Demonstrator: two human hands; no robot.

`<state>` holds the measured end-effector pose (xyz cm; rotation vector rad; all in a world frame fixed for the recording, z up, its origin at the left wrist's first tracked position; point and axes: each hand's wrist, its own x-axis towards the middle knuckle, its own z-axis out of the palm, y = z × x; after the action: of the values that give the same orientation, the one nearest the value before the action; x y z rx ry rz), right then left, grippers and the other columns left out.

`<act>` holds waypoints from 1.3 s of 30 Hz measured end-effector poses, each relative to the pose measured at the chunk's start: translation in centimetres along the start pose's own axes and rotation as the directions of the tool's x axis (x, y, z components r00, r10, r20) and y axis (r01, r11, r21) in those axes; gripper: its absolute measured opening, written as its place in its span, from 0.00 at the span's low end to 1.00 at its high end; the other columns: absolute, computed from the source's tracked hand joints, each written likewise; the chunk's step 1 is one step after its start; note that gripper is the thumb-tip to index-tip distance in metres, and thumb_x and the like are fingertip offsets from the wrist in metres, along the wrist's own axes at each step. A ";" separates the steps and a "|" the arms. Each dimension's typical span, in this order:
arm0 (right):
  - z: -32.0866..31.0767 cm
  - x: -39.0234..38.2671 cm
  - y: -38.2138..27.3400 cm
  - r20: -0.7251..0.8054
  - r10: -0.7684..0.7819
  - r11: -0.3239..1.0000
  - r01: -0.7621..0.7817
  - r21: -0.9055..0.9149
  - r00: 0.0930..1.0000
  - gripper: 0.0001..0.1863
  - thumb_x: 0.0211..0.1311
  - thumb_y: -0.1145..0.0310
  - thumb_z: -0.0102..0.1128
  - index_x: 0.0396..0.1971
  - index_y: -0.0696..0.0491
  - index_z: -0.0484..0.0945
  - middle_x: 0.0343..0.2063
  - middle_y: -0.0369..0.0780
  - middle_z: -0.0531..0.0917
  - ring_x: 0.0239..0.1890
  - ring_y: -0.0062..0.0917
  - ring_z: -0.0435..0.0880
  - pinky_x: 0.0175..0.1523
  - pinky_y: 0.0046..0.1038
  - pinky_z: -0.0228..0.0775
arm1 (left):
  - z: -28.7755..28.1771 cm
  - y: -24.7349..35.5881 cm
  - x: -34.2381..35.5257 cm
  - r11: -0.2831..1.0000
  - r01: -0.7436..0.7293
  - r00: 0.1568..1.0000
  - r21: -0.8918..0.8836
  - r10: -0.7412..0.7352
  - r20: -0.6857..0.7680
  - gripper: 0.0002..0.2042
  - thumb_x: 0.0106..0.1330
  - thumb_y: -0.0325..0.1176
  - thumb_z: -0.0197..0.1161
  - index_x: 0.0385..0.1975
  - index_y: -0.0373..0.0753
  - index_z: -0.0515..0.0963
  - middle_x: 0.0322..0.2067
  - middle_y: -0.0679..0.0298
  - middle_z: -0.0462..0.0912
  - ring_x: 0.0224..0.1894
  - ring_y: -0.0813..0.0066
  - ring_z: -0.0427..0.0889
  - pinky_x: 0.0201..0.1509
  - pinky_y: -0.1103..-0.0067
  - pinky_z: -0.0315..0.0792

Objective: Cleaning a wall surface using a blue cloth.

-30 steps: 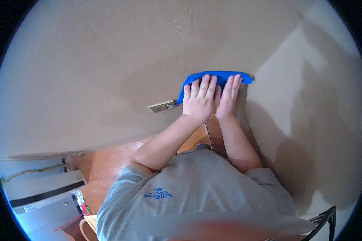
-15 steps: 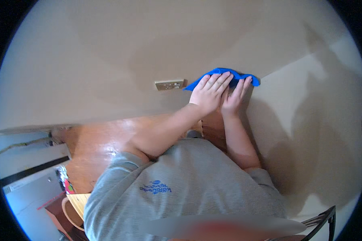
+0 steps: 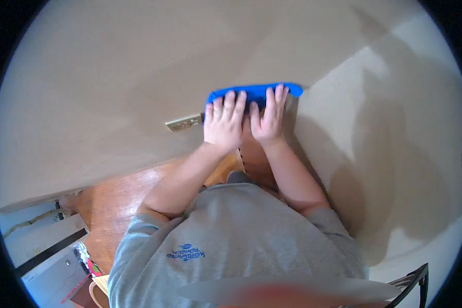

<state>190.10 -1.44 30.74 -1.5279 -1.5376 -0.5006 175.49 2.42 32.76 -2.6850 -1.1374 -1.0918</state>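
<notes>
Both hands rest with outstretched fingers on a folded blue cloth against the beige wall, close to the corner. My left hand has its fingers slightly spread over the cloth's left part. My right hand lies on its right part, thumb toward the left hand. A metallic socket plate sits on the wall just left of the cloth, its right end partly hidden. The cloth's middle and lower part are largely hidden behind my hands.
A second wall meets the first on the right. Below are a wooden floor, my grey-shirted body, and at lower left a grey appliance, a cord, a dark red box and a light wooden object with a curved part. A black frame stands at lower right.
The cloth and both hands shifted up and rightward, then back left. They now sit higher and further left in view than a second ago, as does the socket plate, so the view has moved too.
</notes>
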 end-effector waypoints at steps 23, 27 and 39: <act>2.7 -3.5 4.9 -0.204 0.106 0.992 -0.117 -0.041 0.973 0.31 0.67 0.65 0.51 0.63 0.64 0.53 0.66 0.63 0.46 0.70 0.57 0.43 0.71 0.54 0.34 | 3.3 1.6 1.3 0.982 -0.186 0.978 0.011 0.187 -0.095 0.25 0.57 0.42 0.57 0.57 0.53 0.72 0.55 0.71 0.73 0.48 0.72 0.72 0.49 0.71 0.64; 3.8 -6.7 2.8 -0.006 0.152 0.988 -0.151 0.037 0.988 0.34 0.65 0.64 0.53 0.64 0.65 0.52 0.67 0.63 0.46 0.70 0.59 0.42 0.70 0.56 0.32 | 4.3 -0.3 -1.9 0.994 -0.108 0.991 0.009 0.107 0.077 0.25 0.61 0.40 0.54 0.61 0.53 0.68 0.59 0.72 0.70 0.54 0.73 0.70 0.60 0.69 0.61; 5.0 -5.3 1.0 0.026 -0.073 0.997 0.073 -0.021 0.997 0.36 0.61 0.65 0.56 0.66 0.60 0.54 0.68 0.57 0.48 0.69 0.62 0.44 0.69 0.55 0.38 | 3.9 -1.5 -4.1 0.994 0.050 0.994 0.096 -0.059 0.093 0.23 0.64 0.43 0.51 0.60 0.46 0.69 0.59 0.56 0.68 0.57 0.54 0.69 0.61 0.57 0.60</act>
<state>188.73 -0.36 23.57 -1.5042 -1.6167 -0.5436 174.80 2.05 26.96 -2.6748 -1.2511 -0.9006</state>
